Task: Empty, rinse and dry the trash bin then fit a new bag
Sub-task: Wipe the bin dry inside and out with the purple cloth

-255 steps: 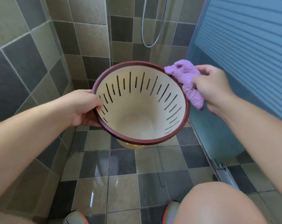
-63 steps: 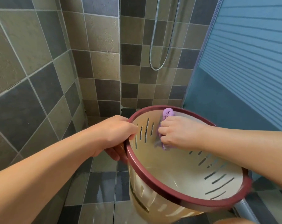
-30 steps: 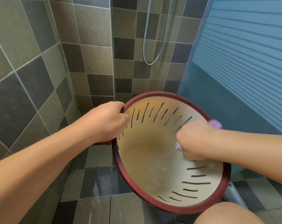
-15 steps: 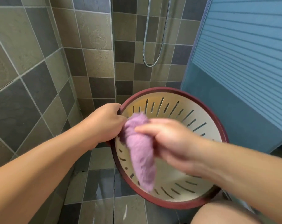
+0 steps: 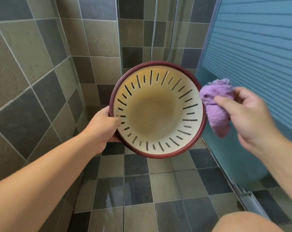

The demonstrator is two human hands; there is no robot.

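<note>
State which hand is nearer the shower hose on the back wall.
Right. The right hand is below-right of the shower hose; the left hand sits lower, farther left.

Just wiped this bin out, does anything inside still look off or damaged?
No damage shows. The bin has a brownish tint across its bottom, darker than the cream sides; stain or shadow, I cannot tell. The cloth is outside it.

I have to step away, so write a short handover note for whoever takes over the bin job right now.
Left hand grips the trash bin by its dark red rim, mouth tilted toward the camera, held above the tiled floor.
Right hand holds the purple cloth just outside the bin's right edge.
Done: bin is empty; no bag in it.
Left: check the inside for damp and wipe again if needed, then fit a new bag. No bag is in view.
</note>
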